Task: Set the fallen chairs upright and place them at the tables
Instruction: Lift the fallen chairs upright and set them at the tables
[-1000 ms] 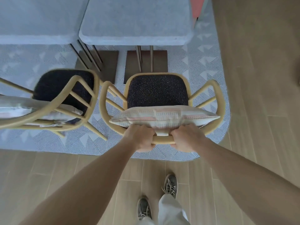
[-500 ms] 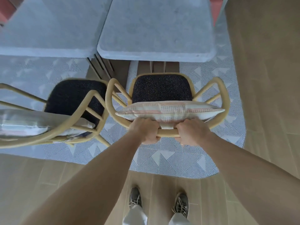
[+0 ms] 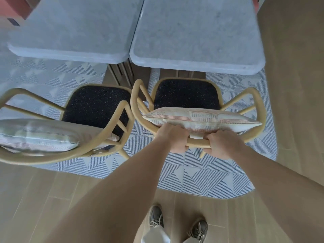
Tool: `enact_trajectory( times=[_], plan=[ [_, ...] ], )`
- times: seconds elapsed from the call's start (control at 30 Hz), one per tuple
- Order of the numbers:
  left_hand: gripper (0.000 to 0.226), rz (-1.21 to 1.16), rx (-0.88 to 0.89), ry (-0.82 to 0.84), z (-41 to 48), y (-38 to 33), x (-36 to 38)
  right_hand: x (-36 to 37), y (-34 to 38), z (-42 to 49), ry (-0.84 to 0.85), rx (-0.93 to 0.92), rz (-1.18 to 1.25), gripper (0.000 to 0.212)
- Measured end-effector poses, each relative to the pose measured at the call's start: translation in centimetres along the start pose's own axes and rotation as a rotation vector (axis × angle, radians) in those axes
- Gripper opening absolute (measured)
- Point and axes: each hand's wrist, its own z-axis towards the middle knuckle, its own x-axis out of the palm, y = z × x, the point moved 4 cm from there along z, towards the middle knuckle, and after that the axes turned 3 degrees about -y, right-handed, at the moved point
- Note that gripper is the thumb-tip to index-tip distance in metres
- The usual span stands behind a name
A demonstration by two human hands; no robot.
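Note:
A wooden armchair with a black seat (image 3: 185, 92) stands upright facing the right grey table (image 3: 198, 35), its seat front just under the table's edge. A striped cushion (image 3: 201, 119) leans against its backrest. My left hand (image 3: 172, 138) and my right hand (image 3: 222, 145) both grip the curved top rail of that backrest, side by side. A second, matching chair (image 3: 98, 106) stands upright to the left, facing the left grey table (image 3: 73, 30), with its own cushion (image 3: 35, 135).
Both chairs stand on a patterned grey rug (image 3: 192, 174) over a wood floor (image 3: 294, 85). The two chairs' armrests nearly touch. Table legs (image 3: 122, 74) show under the tabletops. My shoes (image 3: 177, 223) are on the floor behind the rug.
I have stepped forward and the right chair has slid closer to the right table, its seat front now reaching the table's edge. Both hands kept their grip on the backrest.

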Motion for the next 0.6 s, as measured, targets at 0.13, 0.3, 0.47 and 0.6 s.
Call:
enact_trajectory(
  times=[0.13, 0.3, 0.47, 0.6],
  plan=[
    [0.026, 0.001, -0.002, 0.003, -1.6, -1.1, 0.7, 0.6, 1.1, -1.5, 0.003, 0.006, 0.006, 0.033],
    [0.029, -0.014, 0.024, 0.018, -5.1, -3.1, 2.5, 2.4, 3.5, -5.0, 0.02, 0.016, 0.012, 0.033],
    [0.026, -0.003, 0.042, 0.024, -7.8, -4.9, 3.6, 3.5, 5.0, -8.0, 0.053, 0.04, 0.052, 0.032],
    [0.028, -0.004, 0.04, 0.017, -9.1, -5.9, 4.2, 4.1, 5.8, -9.4, 0.055, 0.038, 0.054, 0.033]
  ],
)
